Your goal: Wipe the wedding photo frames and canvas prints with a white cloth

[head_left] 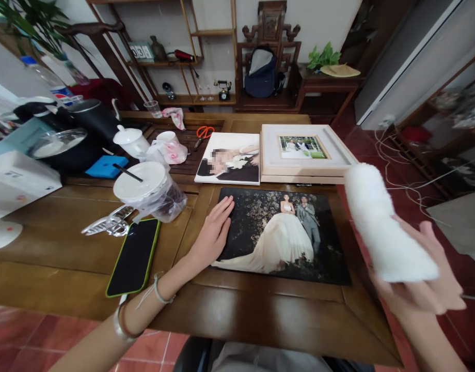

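Observation:
A large wedding photo print (287,235) lies flat on the wooden table (241,299) in front of me. My left hand (214,230) rests on its left edge, fingers stretched out and holding nothing. Off the table's right edge, my right hand (419,268) is closed around a white fluffy cloth (380,222), raised and apart from the print; some of its fingers are hidden behind the cloth. Behind the print are a smaller portrait picture (232,157) and a pale picture frame (270,150) with a small photo inside.
Left of my left hand are a phone (132,258) with a green case, a lidded cup (156,194) with a straw, and some clear silvery items (108,222). Orange-handled scissors (202,135), a blue box (106,166), a white teapot (131,141) and a black pot (67,150) stand farther back.

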`<state>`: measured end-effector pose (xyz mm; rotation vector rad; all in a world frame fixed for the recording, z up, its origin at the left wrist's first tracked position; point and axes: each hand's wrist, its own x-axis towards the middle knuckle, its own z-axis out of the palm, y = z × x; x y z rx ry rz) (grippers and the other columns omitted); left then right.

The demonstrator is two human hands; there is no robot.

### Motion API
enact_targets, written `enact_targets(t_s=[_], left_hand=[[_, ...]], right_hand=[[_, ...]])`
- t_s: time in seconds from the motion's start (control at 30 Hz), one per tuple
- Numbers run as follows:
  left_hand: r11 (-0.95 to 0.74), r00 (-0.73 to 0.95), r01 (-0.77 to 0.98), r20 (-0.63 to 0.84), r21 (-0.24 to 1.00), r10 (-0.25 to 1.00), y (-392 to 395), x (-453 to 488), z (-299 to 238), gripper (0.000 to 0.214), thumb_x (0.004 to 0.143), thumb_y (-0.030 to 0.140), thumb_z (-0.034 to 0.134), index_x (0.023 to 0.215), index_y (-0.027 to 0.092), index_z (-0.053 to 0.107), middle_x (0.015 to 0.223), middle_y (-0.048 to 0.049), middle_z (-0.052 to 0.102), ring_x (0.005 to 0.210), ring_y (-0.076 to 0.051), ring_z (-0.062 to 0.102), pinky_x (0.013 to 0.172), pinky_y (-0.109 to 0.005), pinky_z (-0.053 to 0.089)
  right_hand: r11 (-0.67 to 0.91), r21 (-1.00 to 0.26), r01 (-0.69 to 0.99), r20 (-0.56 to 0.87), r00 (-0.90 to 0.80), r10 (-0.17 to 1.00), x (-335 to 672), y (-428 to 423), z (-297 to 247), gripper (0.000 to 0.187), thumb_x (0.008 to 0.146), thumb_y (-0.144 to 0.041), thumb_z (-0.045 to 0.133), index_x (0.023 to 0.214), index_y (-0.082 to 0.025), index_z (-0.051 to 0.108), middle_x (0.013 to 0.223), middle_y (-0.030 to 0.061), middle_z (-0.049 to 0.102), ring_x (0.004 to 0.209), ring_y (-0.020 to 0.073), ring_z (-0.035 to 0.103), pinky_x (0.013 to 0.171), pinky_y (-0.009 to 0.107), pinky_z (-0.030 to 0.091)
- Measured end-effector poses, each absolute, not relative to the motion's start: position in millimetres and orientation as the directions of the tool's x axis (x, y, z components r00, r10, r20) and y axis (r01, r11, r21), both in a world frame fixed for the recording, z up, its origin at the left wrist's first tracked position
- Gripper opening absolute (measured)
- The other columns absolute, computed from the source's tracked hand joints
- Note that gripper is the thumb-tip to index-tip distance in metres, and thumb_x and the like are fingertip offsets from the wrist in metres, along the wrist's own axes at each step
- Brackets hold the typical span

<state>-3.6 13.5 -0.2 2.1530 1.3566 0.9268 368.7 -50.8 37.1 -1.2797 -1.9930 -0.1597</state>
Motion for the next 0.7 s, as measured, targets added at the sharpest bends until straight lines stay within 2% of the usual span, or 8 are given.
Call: enact_targets(t_s=[0.07, 0.17, 0.27, 0.33, 0.53, 0.63, 0.7], left_hand=[[-0.433, 0.297, 0.617, 0.315, 0.658, 0.901, 13, -3, 0, 0.043, 0.099, 0.023, 0.034, 0.141, 0.02, 0.041, 0.15, -0.011, 0.039, 0.142, -0.02, 0.03, 0.117, -0.047, 0.025], [-0.426, 0.3, 0.629, 0.303, 0.65, 0.904, 13, -3, 2, 0.044, 0.098, 0.025, 0.039, 0.141, 0.02, 0.042, 0.15, -0.0109, 0.039, 0.142, -0.021, 0.03, 0.117, -0.048, 0.025], [-0.427, 0.303, 0.637, 0.301, 0.642, 0.904, 13, -3, 4, 0.045, 0.096, 0.027, 0.044, 0.141, 0.021, 0.042, 0.15, -0.0103, 0.04, 0.141, -0.022, 0.031, 0.116, -0.049, 0.027], [-0.429, 0.302, 0.638, 0.305, 0.64, 0.903, 13, -2, 5, 0.045, 0.096, 0.027, 0.045, 0.14, 0.021, 0.043, 0.149, -0.0102, 0.041, 0.141, -0.022, 0.032, 0.116, -0.049, 0.027], [-0.438, 0.298, 0.617, 0.321, 0.654, 0.899, 14, -2, 6, 0.044, 0.093, 0.028, 0.051, 0.136, 0.02, 0.049, 0.148, -0.0091, 0.043, 0.142, -0.022, 0.031, 0.116, -0.047, 0.027], [-0.431, 0.291, 0.617, 0.319, 0.658, 0.902, 15, -2, 7, 0.043, 0.092, 0.028, 0.052, 0.135, 0.02, 0.05, 0.147, -0.0085, 0.044, 0.142, -0.022, 0.032, 0.116, -0.047, 0.028], [-0.427, 0.289, 0.619, 0.315, 0.659, 0.904, 15, -2, 7, 0.043, 0.092, 0.029, 0.052, 0.134, 0.02, 0.051, 0.146, -0.0087, 0.045, 0.141, -0.023, 0.032, 0.116, -0.047, 0.028]], right_hand=[[0.589, -0.177, 0.788, 0.612, -0.381, 0.693, 359, -46, 42, 0.026, 0.066, -0.002, 0.063, 0.063, -0.023, 0.049, 0.149, -0.0003, 0.039, 0.133, 0.0394, 0.038, 0.112, 0.068, 0.022], [0.698, -0.096, 0.71, 0.43, -0.602, 0.672, 339, -34, 45, 0.024, 0.067, 0.005, 0.053, 0.067, -0.02, 0.053, 0.142, 0.0115, 0.046, 0.136, 0.0394, 0.034, 0.109, 0.071, 0.022], [0.645, -0.135, 0.752, 0.303, -0.588, 0.75, 329, -24, 46, 0.021, 0.064, 0.005, 0.05, 0.066, -0.016, 0.052, 0.149, 0.0225, 0.032, 0.14, 0.0411, 0.023, 0.109, 0.065, 0.028], [0.606, -0.129, 0.785, 0.253, -0.564, 0.786, 327, -20, 45, 0.019, 0.062, 0.003, 0.051, 0.063, -0.016, 0.05, 0.153, 0.0243, 0.024, 0.141, 0.0418, 0.016, 0.109, 0.063, 0.029], [0.562, -0.063, 0.825, 0.289, -0.524, 0.801, 324, -11, 34, 0.018, 0.061, -0.001, 0.053, 0.056, -0.018, 0.049, 0.145, 0.0224, 0.041, 0.138, 0.0397, 0.028, 0.11, 0.065, 0.023], [0.567, -0.066, 0.821, 0.289, -0.528, 0.799, 325, -11, 36, 0.019, 0.059, 0.001, 0.052, 0.056, -0.018, 0.051, 0.143, 0.0217, 0.045, 0.136, 0.0398, 0.032, 0.109, 0.064, 0.026], [0.587, -0.063, 0.807, 0.354, -0.532, 0.769, 327, -11, 40, 0.02, 0.058, 0.002, 0.052, 0.055, -0.018, 0.051, 0.139, 0.0225, 0.049, 0.131, 0.0386, 0.041, 0.109, 0.061, 0.03]])
